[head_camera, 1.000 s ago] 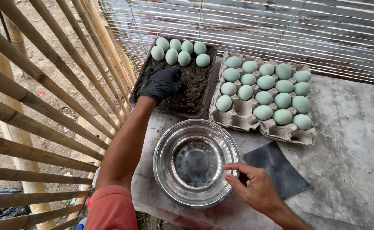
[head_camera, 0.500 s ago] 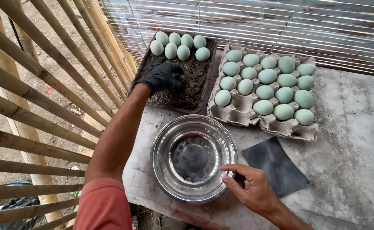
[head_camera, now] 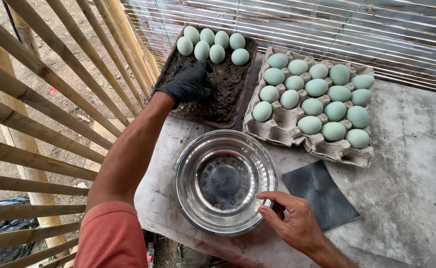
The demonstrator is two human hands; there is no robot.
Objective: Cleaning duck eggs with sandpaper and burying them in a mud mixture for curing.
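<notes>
Bare hand on the bowl, gloved hand in the mud tray

At the bench's near edge the right hand (head_camera: 295, 223) rests its fingers, loosely spread and holding nothing, on the rim of the empty steel bowl (head_camera: 225, 181). Beyond it, the gloved left hand (head_camera: 188, 82) presses curled fingers into the mud tray (head_camera: 228, 92); seven eggs (head_camera: 210, 44) sit at its far end, while the carton (head_camera: 310, 99) at the far edge holds many more, clean.

Your grey concrete desk (head_camera: 416, 164) carries a steel bowl (head_camera: 225, 181), a dark mud-filled tray (head_camera: 213, 79), a cardboard egg carton (head_camera: 310, 106) and a black square sheet (head_camera: 322, 193).
</notes>
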